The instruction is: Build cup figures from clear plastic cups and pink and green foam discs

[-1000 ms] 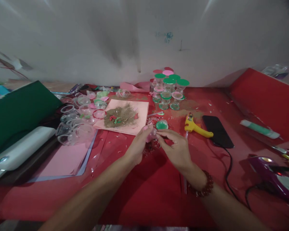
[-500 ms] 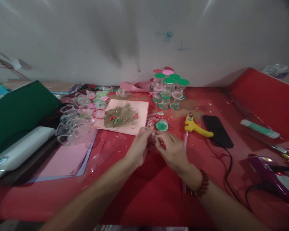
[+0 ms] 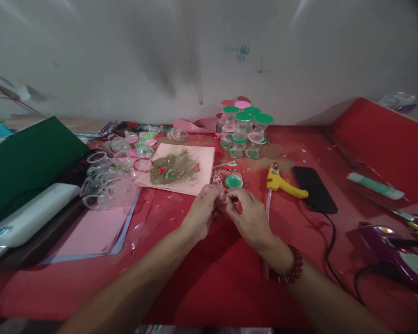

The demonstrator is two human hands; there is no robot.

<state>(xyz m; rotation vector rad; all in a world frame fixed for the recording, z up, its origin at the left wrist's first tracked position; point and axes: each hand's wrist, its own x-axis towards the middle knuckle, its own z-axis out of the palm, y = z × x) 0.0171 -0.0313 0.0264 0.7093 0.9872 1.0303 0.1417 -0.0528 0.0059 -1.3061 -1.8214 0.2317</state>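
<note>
We note left fingers (image 3: 212, 190) pinching a translucent pinkish plastic piece (image 3: 222, 196); right fingers (image 3: 239, 195) pressed together beside it; blue handwritten "167" (image 3: 241, 58) on grey wall (image 3: 125, 55) beyond it.

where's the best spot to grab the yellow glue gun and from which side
Probably the handle, from above and the near side: the glue gun lies on its side, its slim handle pointing right toward the phone, away from the glue stick.
</note>
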